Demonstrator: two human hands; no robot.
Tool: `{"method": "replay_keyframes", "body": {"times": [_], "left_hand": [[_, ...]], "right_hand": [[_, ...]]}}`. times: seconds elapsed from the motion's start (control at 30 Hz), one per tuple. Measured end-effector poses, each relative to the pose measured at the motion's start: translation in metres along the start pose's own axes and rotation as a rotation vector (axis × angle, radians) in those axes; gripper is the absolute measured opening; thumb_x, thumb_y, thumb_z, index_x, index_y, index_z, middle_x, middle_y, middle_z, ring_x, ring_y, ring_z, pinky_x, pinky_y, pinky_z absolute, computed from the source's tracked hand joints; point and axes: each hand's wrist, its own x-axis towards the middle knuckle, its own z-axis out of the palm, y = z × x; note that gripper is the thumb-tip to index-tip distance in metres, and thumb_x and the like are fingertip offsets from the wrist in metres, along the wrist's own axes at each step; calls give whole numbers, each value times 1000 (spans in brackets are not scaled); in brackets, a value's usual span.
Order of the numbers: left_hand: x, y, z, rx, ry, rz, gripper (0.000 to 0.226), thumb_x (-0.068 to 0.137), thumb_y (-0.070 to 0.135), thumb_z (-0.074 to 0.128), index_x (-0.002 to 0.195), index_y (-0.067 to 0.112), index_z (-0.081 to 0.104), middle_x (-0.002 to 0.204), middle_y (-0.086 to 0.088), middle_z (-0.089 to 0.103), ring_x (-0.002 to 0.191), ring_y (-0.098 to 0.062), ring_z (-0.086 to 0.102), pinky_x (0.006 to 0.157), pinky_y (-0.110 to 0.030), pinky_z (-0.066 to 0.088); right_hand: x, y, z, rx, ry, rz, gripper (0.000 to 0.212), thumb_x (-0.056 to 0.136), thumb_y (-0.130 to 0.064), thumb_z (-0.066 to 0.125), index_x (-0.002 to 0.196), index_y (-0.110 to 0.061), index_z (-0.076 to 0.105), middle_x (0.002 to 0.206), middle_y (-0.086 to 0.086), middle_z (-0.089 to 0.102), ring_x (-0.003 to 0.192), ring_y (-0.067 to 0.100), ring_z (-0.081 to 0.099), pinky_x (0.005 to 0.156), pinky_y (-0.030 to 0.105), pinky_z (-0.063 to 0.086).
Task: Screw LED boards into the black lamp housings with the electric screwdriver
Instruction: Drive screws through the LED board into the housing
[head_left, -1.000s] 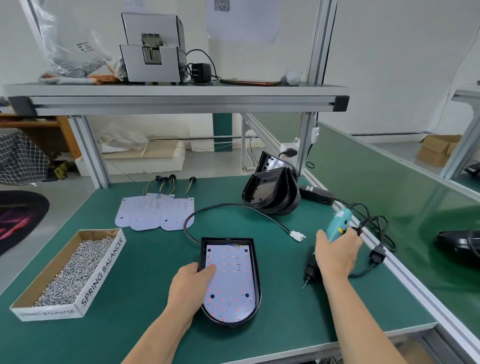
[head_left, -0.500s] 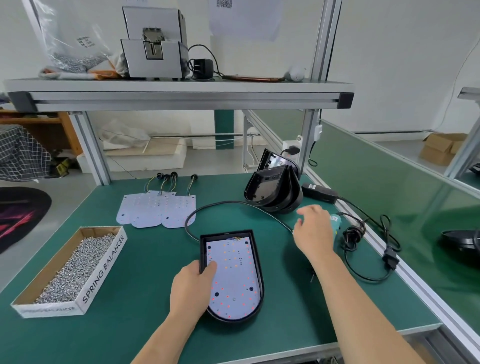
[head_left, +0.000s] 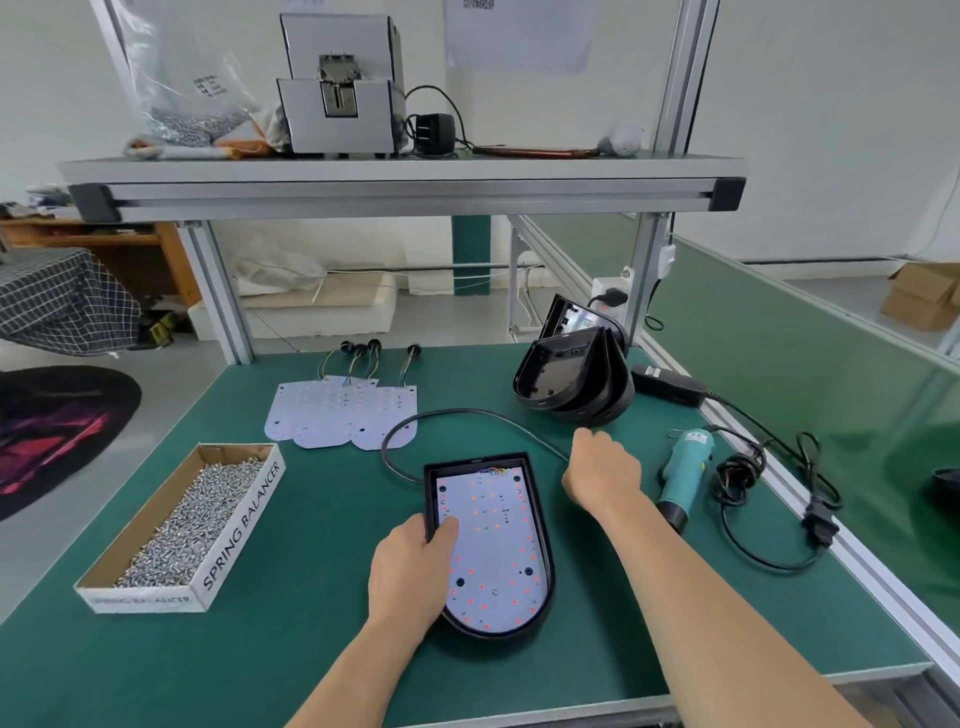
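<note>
I am gripping the housing (head_left: 549, 582), a matte black plastic tray with a square far end and a rounded near end, lying flat on the green felt-like tabletop (head_left: 311, 649) right in front of me. My left hand (head_left: 410, 566) is clasping its left wall, with the thumb pressing on the one LED board (head_left: 493, 545) seated inside, a thin white sheet of the same outline dotted with small red and orange points. My right hand (head_left: 605, 475) is hovering just right of the housing's far corner. Its back is hiding the fingers, so I cannot tell whether they are grasping anything. One thin black cable (head_left: 467, 413) is looping from the housing and running under that hand. The single screwdriver (head_left: 685, 478), teal plastic with a black nose, is lying on its side just right of that hand, untouched. Farther back, glossy black empty housings (head_left: 571, 379) are nesting on edge; I cannot count them. To the left, flat white boards (head_left: 343, 415) are overlapping in a row, trailing four black-tipped leads. One long cardboard box (head_left: 244, 535) at my left is brimming with small shiny metal screws (head_left: 192, 525).
</note>
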Motion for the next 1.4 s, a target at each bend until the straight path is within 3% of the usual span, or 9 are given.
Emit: {"method": "replay_keyframes", "body": {"times": [0.2,0.33,0.43,0.53,0.8,0.9,1.0,1.27,1.4], "left_hand": [[0,-1,0,-15,-8,-8,44,94,33,58,61,16,34,56,5,40,57,-20,34,55,-31,28],[0,-1,0,-25,-3,-7,41,94,34,57,64,14,36,59,3,42,58,-19,34,56,-31,29],[-1,-1,0,-39,-8,-11,40,95,34,57,65,14,37,61,3,43,59,-19,34,57,-31,29],[-1,0,-1,-40,-4,-13,42,95,34,57,64,14,36,61,3,43,59,-20,35,57,-31,29],[-10,3,-4,-164,55,75,56,97,52,50,56,21,29,49,11,33,58,-17,30,56,-35,29],[-12,-2,-5,-280,96,47,55,97,54,38,70,11,58,67,15,59,68,-17,52,72,-37,45],[-11,-5,-3,-298,101,20,46,105,43,35,90,18,71,90,-1,75,90,-27,69,91,-46,53],[-10,-8,-4,-217,126,55,43,104,38,35,86,18,70,87,-2,74,87,-29,68,92,-49,51],[-4,-14,-3,-242,133,65,45,103,39,35,86,16,70,69,0,73,65,-18,72,70,-39,53]], "right_hand": [[-22,-5,-7,206,-183,-27,7,89,-5,48,94,-10,48,93,8,56,86,28,57,68,32,41],[-45,-9,-9,847,-296,121,17,92,3,41,96,-8,53,82,5,61,59,12,64,51,26,46],[-63,-10,-4,1124,-341,131,21,103,-26,51,108,-7,59,86,3,59,66,14,55,54,25,49],[-78,-9,8,1117,-310,66,38,96,-54,57,102,-18,66,98,-4,70,86,12,63,78,30,50],[-95,-10,22,1172,-60,-31,18,86,-12,69,96,-27,72,97,2,75,96,25,69,87,38,56],[-97,-8,22,1195,-44,-16,19,82,-13,65,97,-22,72,101,15,73,94,35,67,89,49,54],[-100,-6,23,1217,-2,-6,17,81,-14,63,95,-22,71,102,22,70,78,21,62,82,47,56],[-112,-7,21,1225,138,-42,27,86,-8,63,102,-29,68,102,16,72,85,25,65,86,44,54],[-127,-1,16,1251,227,-86,33,86,-12,62,99,-42,65,95,-6,73,77,7,61,75,18,51]]}}
